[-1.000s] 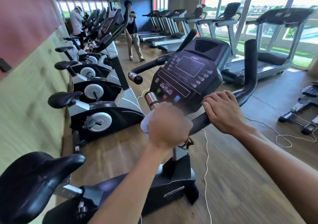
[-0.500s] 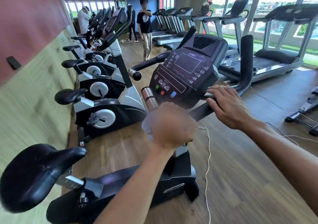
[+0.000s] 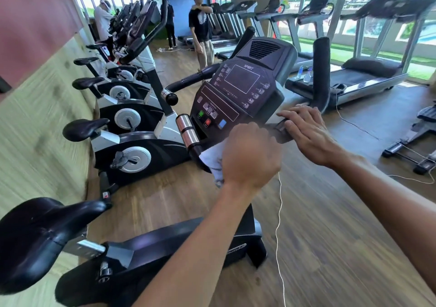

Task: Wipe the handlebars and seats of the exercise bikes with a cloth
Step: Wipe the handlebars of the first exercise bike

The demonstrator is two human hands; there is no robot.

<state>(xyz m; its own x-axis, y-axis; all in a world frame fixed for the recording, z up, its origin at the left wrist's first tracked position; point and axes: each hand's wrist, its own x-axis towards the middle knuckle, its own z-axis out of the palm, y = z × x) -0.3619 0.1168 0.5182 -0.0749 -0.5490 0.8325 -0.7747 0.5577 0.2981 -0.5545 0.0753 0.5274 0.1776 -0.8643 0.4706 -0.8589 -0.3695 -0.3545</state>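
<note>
I stand at the nearest exercise bike, whose black console faces me. My left hand grips a white cloth and presses it on the left handlebar, just below its chrome grip. My right hand rests on the right handlebar, fingers fairly straight across the bar beside the console. That bar rises upright behind my fingers. The bike's black seat sits at the lower left. My left hand is blurred.
A row of more exercise bikes lines the left wall. Treadmills stand along the windows on the right. A person in a black shirt stands in the aisle, others farther back. A thin white cable trails across the wooden floor.
My left hand has stayed low on the left handlebar with the cloth. My right hand has loosened from a grip to straighter fingers on the right bar. The person in black has walked closer.
</note>
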